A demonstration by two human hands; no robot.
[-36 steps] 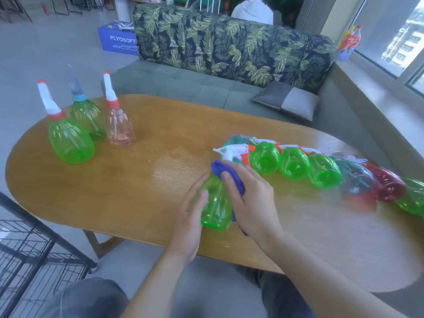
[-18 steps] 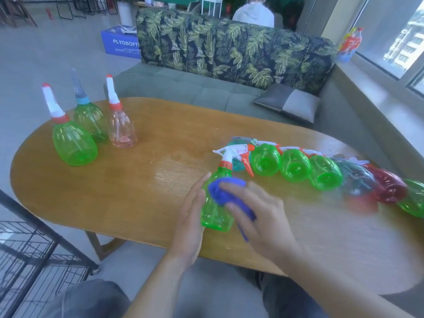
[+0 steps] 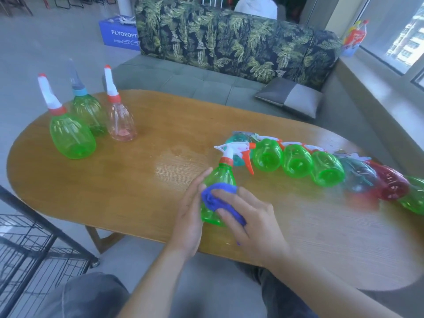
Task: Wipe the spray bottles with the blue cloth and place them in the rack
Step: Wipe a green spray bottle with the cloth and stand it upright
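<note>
Near edge of the wooden bench (image 3: 114, 198): left hand (image 3: 189, 216) lies flat along the left side of an upright green spray bottle (image 3: 218, 182), fingers straight, steadying it. Right hand (image 3: 250, 223) presses the bunched blue cloth (image 3: 218, 196) against the bottle's front, fingers curled over the cloth; grip of this hand is clamped on the cloth. The bottle carries a white trigger head with orange nozzle and trigger (image 3: 236, 152). Black wire rack (image 3: 29, 244) stands on the floor at lower left, beside the bench. Right of the held bottle, a row of bottles lies on its side, touching one another: 1 teal (image 3: 238, 143), 3 green (image 3: 296, 160), 1 dark bluish (image 3: 358, 177), 1 red (image 3: 390, 184), 1 more green at the frame edge (image 3: 413, 196). Far left of the bench: 3 upright bottles, 2 green (image 3: 71, 136) and 1 clear pink (image 3: 121, 122). Beyond the bench, a leaf-print sofa (image 3: 229, 42) with a grey cushion (image 3: 291, 97).
</note>
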